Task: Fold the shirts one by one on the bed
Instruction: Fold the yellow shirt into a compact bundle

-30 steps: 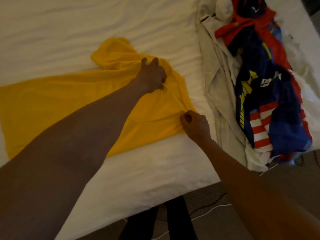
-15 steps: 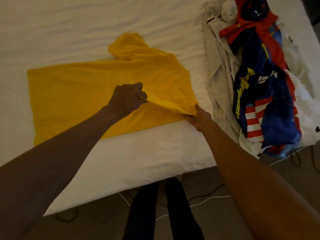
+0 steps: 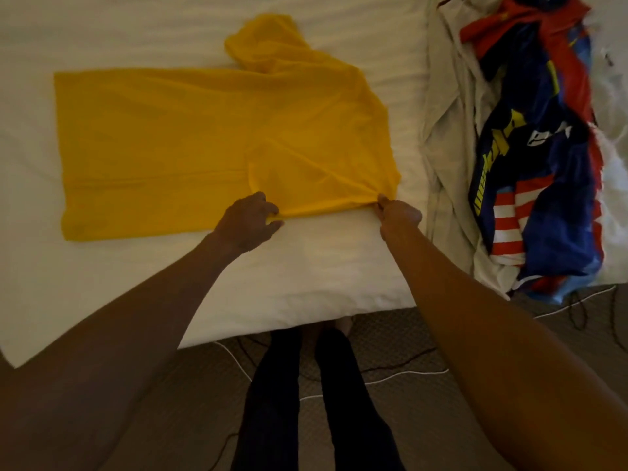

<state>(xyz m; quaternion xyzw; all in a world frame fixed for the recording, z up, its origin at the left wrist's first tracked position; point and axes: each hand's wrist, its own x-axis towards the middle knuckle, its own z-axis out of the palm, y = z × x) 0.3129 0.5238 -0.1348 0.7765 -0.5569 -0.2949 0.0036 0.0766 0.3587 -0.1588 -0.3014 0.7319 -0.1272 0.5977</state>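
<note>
Here, in the head view, the left hand (image 3: 248, 220) has its fingers curled in close, thumb and fingertips pinching the near edge of the yellow shirt (image 3: 190, 144) roughly at the shirt's 6 o'clock. The right hand (image 3: 399, 214) is closed almost to a fist, and its thumb and forefinger nip the shirt's near corner at about 5 o'clock. Between the two grips the edge is pulled into a taut line, and creases fan out from the right-hand pinch toward the middle of the cloth. The shirt lies spread on the white bed (image 3: 306, 273), its long axis running from 9 o'clock to 3 o'clock, the straight end toward 9 and lying flat and smooth. At 12 o'clock one sleeve stands bunched up in a rumpled hump. A flap of the same cloth lies folded over the body by the near edge, between the two hands. Well apart from the shirt, at 3 o'clock, a pale crumpled garment (image 3: 452, 137) borders a heap of red, blue and striped clothes (image 3: 550, 171) that hangs over the bed's edge. At 6 o'clock the person's dark trouser legs (image 3: 306, 402) stand on patterned carpet (image 3: 401, 338), with thin cables (image 3: 390, 376) trailing across it.
</note>
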